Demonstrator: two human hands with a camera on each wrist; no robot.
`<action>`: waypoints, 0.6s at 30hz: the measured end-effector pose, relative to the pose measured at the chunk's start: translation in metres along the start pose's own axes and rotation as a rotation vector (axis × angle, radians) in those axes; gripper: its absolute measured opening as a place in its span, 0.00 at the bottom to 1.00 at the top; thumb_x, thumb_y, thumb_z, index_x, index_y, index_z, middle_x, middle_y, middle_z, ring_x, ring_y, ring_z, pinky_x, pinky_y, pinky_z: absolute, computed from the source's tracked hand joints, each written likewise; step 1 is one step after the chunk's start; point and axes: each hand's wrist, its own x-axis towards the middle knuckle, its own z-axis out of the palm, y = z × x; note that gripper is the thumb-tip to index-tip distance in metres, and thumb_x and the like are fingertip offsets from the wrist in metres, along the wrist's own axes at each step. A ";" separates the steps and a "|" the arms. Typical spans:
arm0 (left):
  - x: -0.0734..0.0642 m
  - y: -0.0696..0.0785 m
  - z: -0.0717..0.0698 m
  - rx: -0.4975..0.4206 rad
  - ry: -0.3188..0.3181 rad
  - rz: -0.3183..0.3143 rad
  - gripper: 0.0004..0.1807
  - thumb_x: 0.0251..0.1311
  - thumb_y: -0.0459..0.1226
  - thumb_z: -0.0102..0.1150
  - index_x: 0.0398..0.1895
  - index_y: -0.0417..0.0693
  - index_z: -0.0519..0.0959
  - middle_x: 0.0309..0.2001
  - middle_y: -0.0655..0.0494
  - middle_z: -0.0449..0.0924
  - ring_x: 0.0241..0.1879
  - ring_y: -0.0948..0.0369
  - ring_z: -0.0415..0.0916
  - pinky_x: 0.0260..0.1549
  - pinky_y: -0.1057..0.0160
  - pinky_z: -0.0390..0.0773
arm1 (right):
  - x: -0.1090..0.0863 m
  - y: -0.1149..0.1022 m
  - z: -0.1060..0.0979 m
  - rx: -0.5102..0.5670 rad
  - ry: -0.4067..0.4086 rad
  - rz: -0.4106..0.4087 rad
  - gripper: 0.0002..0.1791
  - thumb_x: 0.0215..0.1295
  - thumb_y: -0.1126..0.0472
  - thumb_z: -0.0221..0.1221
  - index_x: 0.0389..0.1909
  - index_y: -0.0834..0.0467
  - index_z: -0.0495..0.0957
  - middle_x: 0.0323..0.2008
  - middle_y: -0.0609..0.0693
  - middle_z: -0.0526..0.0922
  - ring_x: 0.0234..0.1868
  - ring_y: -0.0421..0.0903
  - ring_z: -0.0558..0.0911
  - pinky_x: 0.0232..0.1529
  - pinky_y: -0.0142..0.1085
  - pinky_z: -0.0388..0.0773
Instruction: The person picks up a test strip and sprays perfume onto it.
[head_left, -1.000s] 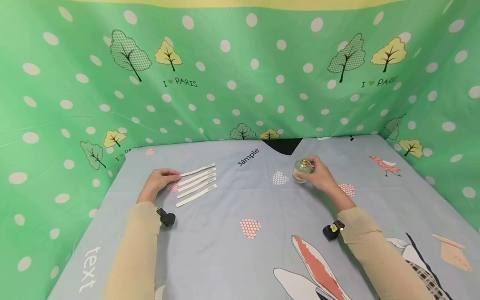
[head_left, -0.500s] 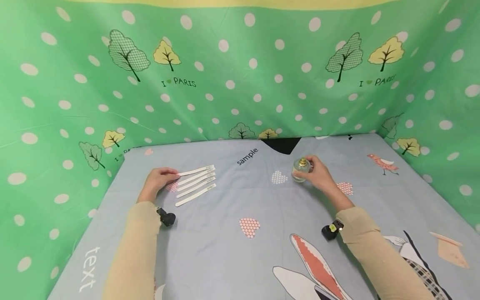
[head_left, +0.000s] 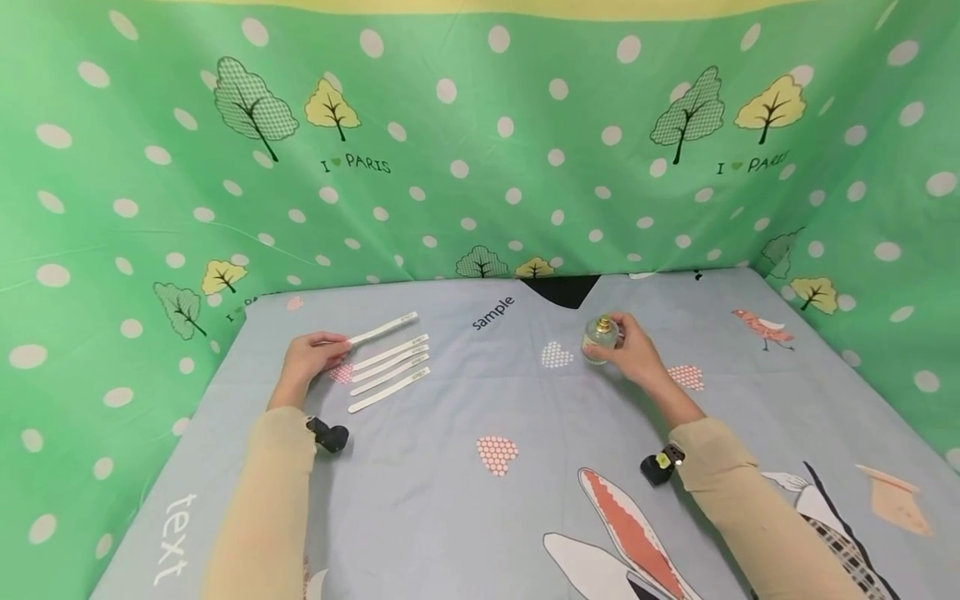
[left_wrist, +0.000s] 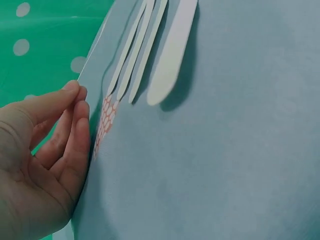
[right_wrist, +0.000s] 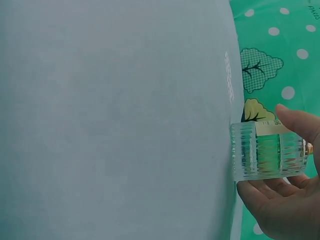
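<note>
My left hand point(head_left: 309, 358) pinches the near end of a white paper test strip point(head_left: 384, 330) between thumb and fingertips. That strip points away to the right, apart from several similar strips point(head_left: 392, 390) lying in a slanted row just below it. In the left wrist view the thumb meets the fingertips beside the row, and the pinched strip itself hardly shows. To the right, my right hand point(head_left: 639, 352) grips a ribbed clear glass perfume bottle point(right_wrist: 268, 150) by its sides, thumb opposite the fingers. The bottle stands upright, its gold spray neck point(head_left: 604, 324) uncovered on top.
A grey-blue printed cloth point(head_left: 420, 500) covers the table, with hearts, a bird and lettering on it. Behind it hangs a green dotted curtain point(head_left: 480, 125) along the table's back and sides. Each wrist carries a small black camera point(head_left: 330, 435).
My left hand has picked the farthest strip out of the row, moving it up and slightly left. The right hand and perfume bottle have hardly moved.
</note>
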 end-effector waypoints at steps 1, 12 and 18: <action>0.000 0.000 0.000 -0.024 0.008 0.003 0.22 0.63 0.39 0.66 0.56 0.34 0.78 0.23 0.74 0.79 0.27 0.77 0.78 0.33 0.78 0.81 | 0.000 0.000 0.000 -0.001 0.001 0.001 0.41 0.65 0.58 0.65 0.71 0.68 0.54 0.68 0.70 0.64 0.69 0.69 0.68 0.62 0.56 0.72; -0.007 0.017 -0.003 -0.094 0.089 0.024 0.17 0.62 0.39 0.67 0.50 0.39 0.80 0.21 0.78 0.78 0.27 0.77 0.79 0.36 0.75 0.82 | 0.000 -0.004 0.002 -0.031 0.014 0.044 0.44 0.66 0.57 0.64 0.72 0.70 0.51 0.70 0.73 0.61 0.69 0.71 0.66 0.66 0.58 0.69; -0.016 0.029 0.000 -0.216 0.064 0.079 0.08 0.64 0.36 0.65 0.42 0.41 0.81 0.22 0.74 0.82 0.28 0.76 0.81 0.37 0.74 0.83 | 0.001 -0.004 0.001 -0.065 0.037 0.046 0.43 0.65 0.56 0.65 0.71 0.71 0.54 0.68 0.73 0.64 0.68 0.70 0.68 0.65 0.58 0.71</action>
